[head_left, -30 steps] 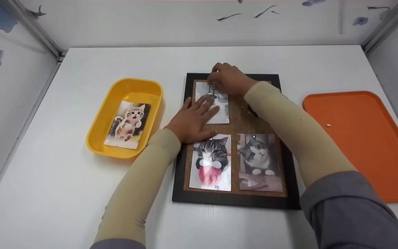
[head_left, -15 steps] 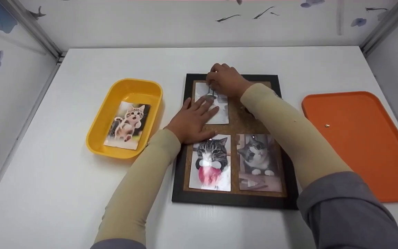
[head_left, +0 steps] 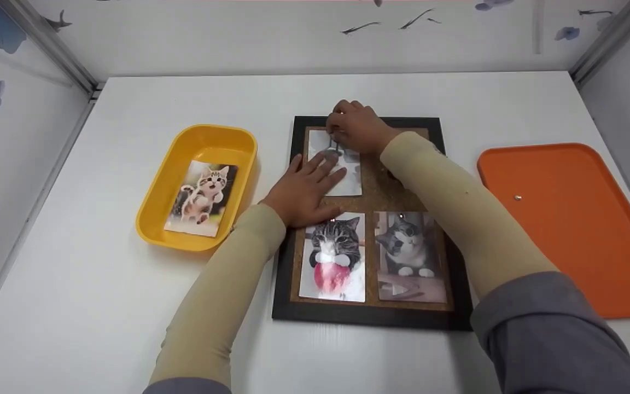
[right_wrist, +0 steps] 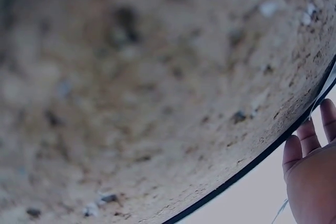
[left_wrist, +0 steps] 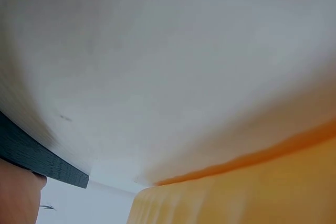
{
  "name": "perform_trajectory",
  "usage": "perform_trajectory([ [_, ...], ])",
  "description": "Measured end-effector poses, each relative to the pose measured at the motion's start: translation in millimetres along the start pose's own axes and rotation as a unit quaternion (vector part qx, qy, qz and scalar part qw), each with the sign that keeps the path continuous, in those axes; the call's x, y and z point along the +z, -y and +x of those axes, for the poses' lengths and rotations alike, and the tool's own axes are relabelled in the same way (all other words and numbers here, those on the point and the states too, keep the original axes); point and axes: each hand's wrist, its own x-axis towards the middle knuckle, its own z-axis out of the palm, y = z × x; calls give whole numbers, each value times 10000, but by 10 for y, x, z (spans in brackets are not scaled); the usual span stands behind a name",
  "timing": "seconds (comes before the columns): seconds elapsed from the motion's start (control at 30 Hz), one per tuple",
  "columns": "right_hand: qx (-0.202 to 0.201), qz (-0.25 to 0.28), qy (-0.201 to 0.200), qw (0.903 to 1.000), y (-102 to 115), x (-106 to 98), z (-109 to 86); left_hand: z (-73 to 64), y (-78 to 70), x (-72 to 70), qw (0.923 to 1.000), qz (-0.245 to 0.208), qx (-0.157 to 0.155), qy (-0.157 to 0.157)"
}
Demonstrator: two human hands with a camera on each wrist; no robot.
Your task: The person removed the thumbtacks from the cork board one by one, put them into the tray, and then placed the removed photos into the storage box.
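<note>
My left hand lies with spread fingers across a cat photo at the upper left of a black-framed corkboard. At the top edge of that photo is my right hand, its fingers bent down; I cannot tell what is between the fingertips. Lower on the board are a photo of a tabby with a pink ball and a photo of a grey-and-white cat, each with a small shiny pin at the top. In the right wrist view, the right hand's fingers curl at the board's edge.
To the left stands a yellow tub holding a kitten photo. An orange tray on the right bears one small shiny pin. White table surrounds these things, with panels behind and at both sides.
My right hand and forearm have shifted slightly to the left over the top of the photo, then stayed. The left hand keeps its place on the photo.
</note>
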Motion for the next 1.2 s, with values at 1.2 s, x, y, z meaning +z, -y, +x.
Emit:
perform_trajectory([
  [1.2,451,543,291,9971,67,-101,89,26,1,66,10000,9,-11,-98],
])
